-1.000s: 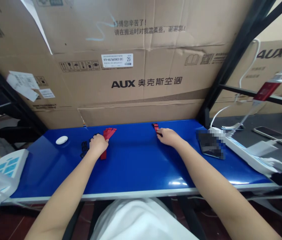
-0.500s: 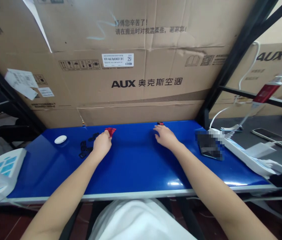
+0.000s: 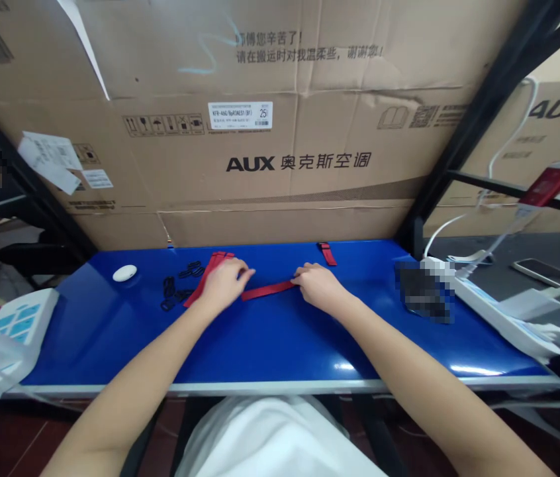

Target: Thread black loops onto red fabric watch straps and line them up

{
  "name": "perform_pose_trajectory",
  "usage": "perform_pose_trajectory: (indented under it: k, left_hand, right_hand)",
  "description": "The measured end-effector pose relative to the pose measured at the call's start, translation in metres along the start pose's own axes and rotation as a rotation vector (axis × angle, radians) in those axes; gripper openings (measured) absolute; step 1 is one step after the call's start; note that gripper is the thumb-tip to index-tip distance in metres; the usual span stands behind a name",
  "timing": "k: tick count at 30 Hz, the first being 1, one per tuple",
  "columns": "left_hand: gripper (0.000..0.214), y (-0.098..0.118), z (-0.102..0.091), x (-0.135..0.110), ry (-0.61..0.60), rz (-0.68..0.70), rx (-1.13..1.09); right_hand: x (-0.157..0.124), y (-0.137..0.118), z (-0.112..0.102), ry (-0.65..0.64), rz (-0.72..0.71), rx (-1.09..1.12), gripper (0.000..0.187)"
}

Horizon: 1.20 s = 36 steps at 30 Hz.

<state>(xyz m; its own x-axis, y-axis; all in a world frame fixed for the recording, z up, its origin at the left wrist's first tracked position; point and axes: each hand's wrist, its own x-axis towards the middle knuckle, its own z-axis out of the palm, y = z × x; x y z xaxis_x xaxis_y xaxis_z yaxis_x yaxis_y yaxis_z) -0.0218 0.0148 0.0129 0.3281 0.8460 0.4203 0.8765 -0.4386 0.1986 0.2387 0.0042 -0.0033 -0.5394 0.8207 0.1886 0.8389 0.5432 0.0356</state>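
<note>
A flat red webbing strap (image 3: 267,289) stretches across the blue table between my hands. Its right end is pinched in the fingers of my right hand (image 3: 320,286). My left hand (image 3: 226,285) hovers near the strap's other end, thumb and fingertips apart, with nothing visible in them. Partly under that hand lies a bunch of red straps (image 3: 208,277). Left of it are several small black plastic buckles (image 3: 175,291), some hidden by my wrist. Toward the back, a short red strap with a black buckle (image 3: 327,254) lies beyond my right hand.
A white round object (image 3: 124,273) sits at the table's left. Power strips stand at the left (image 3: 26,331) and right (image 3: 493,308) edges, with cables. A blurred dark phone-like object (image 3: 423,295) lies at the right. A large cardboard sheet (image 3: 260,192) walls off the back.
My left hand has moved right and its fingers have parted. My right hand has come nearer from the buckled strap and now grips a red strap's end.
</note>
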Motion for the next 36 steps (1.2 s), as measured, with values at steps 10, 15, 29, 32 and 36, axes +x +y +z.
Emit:
perform_pose_trajectory:
  k: [10,15,29,32,36]
  left_hand:
    - [0.021,-0.124,-0.027,0.009,-0.115,-0.568,0.100]
    - [0.019,-0.120,-0.020,0.014,-0.149,-0.567,0.073]
    - [0.015,0.004,0.021,0.005,0.285,-0.026,-0.516]
    - [0.019,0.024,0.028,0.000,0.312,0.051,-0.528]
    - [0.022,0.028,0.031,-0.004,0.327,0.045,-0.528]
  right_hand:
    - [0.016,-0.016,0.027,0.142,-0.032,0.547,0.039]
    - [0.025,-0.024,0.034,0.152,-0.001,0.715,0.018]
    - [0.026,-0.036,0.016,0.140,0.206,1.345,0.023]
    - [0.026,-0.035,0.015,0.145,0.279,1.515,0.026]
    - [0.025,-0.033,0.013,0.159,0.296,1.584,0.027]
